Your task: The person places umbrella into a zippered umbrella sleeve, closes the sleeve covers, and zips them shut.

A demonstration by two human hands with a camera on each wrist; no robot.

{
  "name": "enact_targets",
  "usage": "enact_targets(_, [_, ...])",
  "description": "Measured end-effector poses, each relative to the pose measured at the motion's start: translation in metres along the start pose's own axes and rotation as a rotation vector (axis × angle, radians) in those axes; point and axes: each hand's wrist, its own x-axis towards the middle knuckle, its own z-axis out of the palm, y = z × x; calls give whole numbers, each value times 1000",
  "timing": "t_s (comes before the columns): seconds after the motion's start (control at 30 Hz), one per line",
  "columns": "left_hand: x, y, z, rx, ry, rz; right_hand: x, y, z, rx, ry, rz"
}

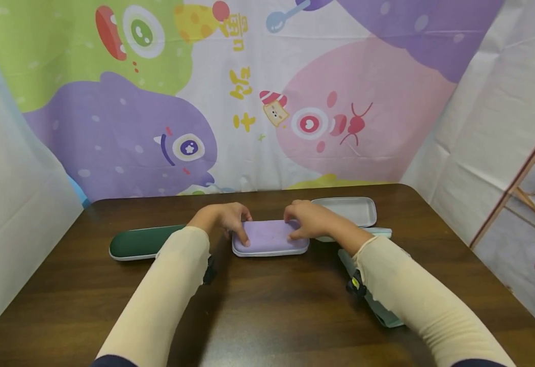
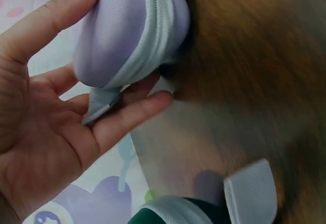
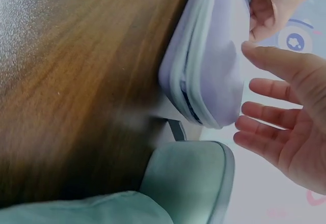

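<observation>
A lavender zip pencil case (image 1: 269, 237) with a pale zipper band lies in the middle of the table. My left hand (image 1: 231, 218) grips its left end; in the left wrist view the thumb lies on the lid and other fingers spread past a small grey end tab (image 2: 102, 104). At the right end is my right hand (image 1: 313, 220). The right wrist view shows its thumb tip (image 3: 249, 49) at the lid's edge, with the other fingers extended and spread beside the case. The zipper looks closed along most of the visible side.
A dark green case (image 1: 141, 243) lies to the left, partly behind my left forearm. Behind my right hand an open case shows a pale grey inside (image 1: 350, 210). Under my right forearm is a grey-green case (image 1: 389, 317). A printed curtain (image 1: 249, 153) hangs behind the table.
</observation>
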Motion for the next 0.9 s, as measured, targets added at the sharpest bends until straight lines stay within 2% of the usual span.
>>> enact_targets(0.2, [-8, -2, 7, -47, 38, 42, -4, -1, -9, 25, 56, -17])
enact_targets(0.4, [-17, -8, 16, -115, 59, 158, -4, -5, -14, 31, 52, -16])
enact_targets(0.6, [-28, -14, 22, -260, 62, 235, -3, -8, -13, 39, 37, 7])
enact_targets(0.67, [-29, -16, 24, -290, 76, 281, -2, -8, -12, 40, 37, 10])
enact_targets(0.77, [-31, -19, 27, -276, 109, 364, -1, -9, -12, 53, 45, 8])
enact_targets(0.9, [-35, -19, 30, -157, 200, 471, 0, -12, -13, 125, 54, 5])
